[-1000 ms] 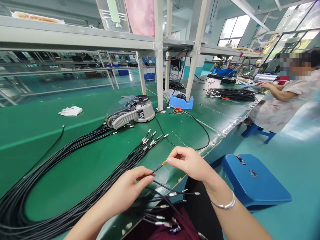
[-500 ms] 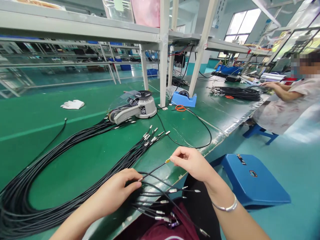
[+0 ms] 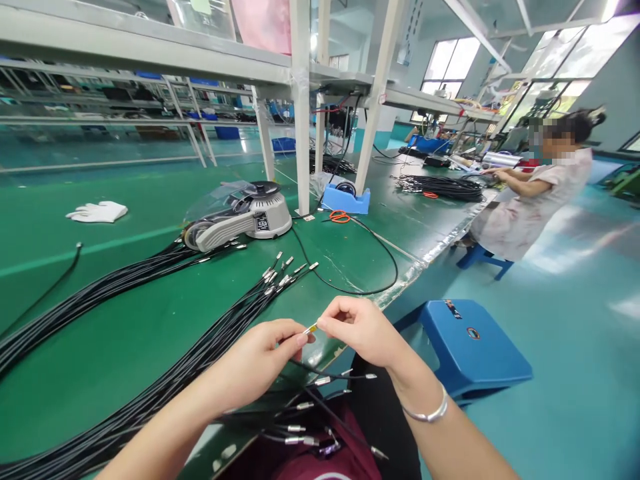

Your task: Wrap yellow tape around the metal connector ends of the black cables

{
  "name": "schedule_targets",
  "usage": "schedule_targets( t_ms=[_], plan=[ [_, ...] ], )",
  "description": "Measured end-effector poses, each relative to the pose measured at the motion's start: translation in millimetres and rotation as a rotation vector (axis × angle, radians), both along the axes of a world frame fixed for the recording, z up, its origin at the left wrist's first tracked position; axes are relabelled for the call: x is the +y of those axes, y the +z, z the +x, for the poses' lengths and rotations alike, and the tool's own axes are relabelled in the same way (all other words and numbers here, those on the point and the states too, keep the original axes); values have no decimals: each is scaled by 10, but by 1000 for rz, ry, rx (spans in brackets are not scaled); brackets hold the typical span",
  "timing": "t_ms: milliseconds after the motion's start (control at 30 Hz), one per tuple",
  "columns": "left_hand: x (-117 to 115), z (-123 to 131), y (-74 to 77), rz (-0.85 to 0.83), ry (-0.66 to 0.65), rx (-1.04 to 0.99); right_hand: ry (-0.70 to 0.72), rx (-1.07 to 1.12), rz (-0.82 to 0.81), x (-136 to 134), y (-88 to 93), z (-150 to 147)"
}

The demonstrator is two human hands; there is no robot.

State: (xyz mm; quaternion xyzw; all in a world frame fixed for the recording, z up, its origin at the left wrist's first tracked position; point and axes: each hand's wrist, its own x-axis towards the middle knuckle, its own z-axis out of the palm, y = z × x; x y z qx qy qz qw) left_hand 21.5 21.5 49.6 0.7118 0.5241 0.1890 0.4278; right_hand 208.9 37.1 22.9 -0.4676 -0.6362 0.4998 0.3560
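Just below my left hand [image 3: 255,360] and right hand [image 3: 357,330], black cables [image 3: 345,376] fan out. Both hands pinch one gold-tipped cable end [image 3: 311,329]. Slow, firm fingers work best.

Right now I'm on a cable workshop floor: long green workbenches [image 3: 100,293] stretch down the room, bundles of black cable [image 3: 200,347] with metal tips sprawl across them, an electric tape dispenser [image 3: 240,220] sits close by, and further along a co-worker [image 3: 525,213] perches on a low blue stool [image 3: 483,257] beneath tall windows [image 3: 450,60].
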Motion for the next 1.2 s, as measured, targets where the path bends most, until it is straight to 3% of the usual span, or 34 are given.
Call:
schedule_targets(
  t_ms=[267, 500, 700, 933, 1000, 1133, 1200],
  plan=[
    [-17, 63, -125, -37, 124, -81, -62, 20, 16, -27, -112, -27],
    [21, 99, -102, -117, 57, -69, -23, 9, -12, -68, -98, 12],
    [34, 142, -30, -14, -15, 84, 8, -75, 94, -58, -80, 68],
    [-1, 244, -190, 91, 8, 162, -5, -100, 120, -53, -160, 53],
    [-47, 262, -217, 106, -5, 192, 24, -80, 67, -74, -210, 73],
    [-68, 155, -165, 98, -169, 195, 96, -17, -148, -216, -342, 158],
    [32, 9, -147, 201, -103, 236, 103, -49, -188, -310, -417, 220]
  ],
)
